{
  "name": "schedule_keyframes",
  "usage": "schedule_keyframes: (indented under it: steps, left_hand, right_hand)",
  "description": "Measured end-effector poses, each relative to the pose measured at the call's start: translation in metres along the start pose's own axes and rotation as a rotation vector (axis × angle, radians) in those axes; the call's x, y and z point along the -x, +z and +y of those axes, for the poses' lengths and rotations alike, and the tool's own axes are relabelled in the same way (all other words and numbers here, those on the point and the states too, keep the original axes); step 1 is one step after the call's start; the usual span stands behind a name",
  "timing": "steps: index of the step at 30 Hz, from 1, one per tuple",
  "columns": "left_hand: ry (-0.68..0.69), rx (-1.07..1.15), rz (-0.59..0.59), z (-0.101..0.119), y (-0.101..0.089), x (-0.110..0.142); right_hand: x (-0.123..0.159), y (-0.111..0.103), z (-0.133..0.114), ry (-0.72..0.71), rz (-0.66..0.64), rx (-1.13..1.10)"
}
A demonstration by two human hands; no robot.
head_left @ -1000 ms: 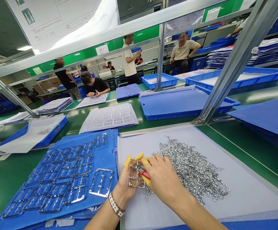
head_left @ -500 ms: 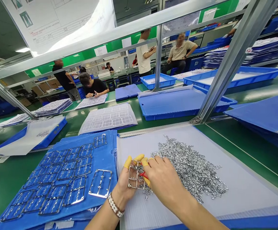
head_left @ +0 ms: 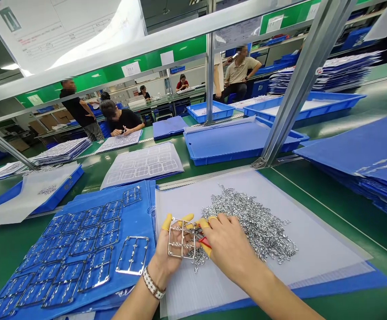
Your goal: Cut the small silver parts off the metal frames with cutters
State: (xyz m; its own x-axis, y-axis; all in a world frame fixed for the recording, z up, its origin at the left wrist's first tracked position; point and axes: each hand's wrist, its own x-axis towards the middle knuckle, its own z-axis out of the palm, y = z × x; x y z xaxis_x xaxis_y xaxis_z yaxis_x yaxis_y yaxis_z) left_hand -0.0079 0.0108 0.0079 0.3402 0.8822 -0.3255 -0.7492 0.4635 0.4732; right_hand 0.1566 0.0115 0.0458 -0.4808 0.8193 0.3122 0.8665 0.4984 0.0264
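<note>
My left hand (head_left: 167,249), with yellow finger cots on its fingertips, holds a shiny metal frame (head_left: 182,257) that has crossbars and small parts attached. My right hand (head_left: 228,242), also in yellow finger cots, grips red-handled cutting pliers (head_left: 204,241). The pliers' jaws are at the right side of the frame, partly hidden by fingers. Beneath and beyond my hands, a heap of small silvery metal pieces (head_left: 247,218) lies on white sheets (head_left: 316,249). To the left, several similar metal frames (head_left: 95,269) lie in rows on blue sheets (head_left: 140,213).
Across the bench stand a blue tray (head_left: 227,138) and a stack of white sheets with frame outlines (head_left: 143,164). A slanted metal post (head_left: 290,89) rises behind the heap. Blue sheets (head_left: 363,151) are stacked at right. A co-worker (head_left: 123,120) sits opposite.
The view has shifted a little, so the bench appears further left. The held frame is turned to face me more squarely, and the pliers stay at its right side.
</note>
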Motion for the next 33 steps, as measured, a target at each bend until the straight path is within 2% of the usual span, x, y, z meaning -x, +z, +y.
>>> schedule_keyframes:
  steps: [13,25,30,33]
  left_hand:
    - [0.013,-0.052,0.041,-0.003,-0.004,-0.002]
    - [0.012,-0.039,0.012,0.0,-0.002,0.0]
    - [0.018,-0.028,-0.013,0.004,0.001,0.003]
    - [0.023,-0.037,0.006,0.006,0.002,0.003]
  right_hand:
    - [-0.005,-0.003,-0.005,-0.05,-0.117,0.043]
    - [-0.001,-0.002,-0.006,-0.053,-0.091,0.048]
    - [0.008,-0.004,-0.006,-0.023,-0.023,0.04]
    - [0.014,-0.004,-0.011,-0.038,-0.037,0.033]
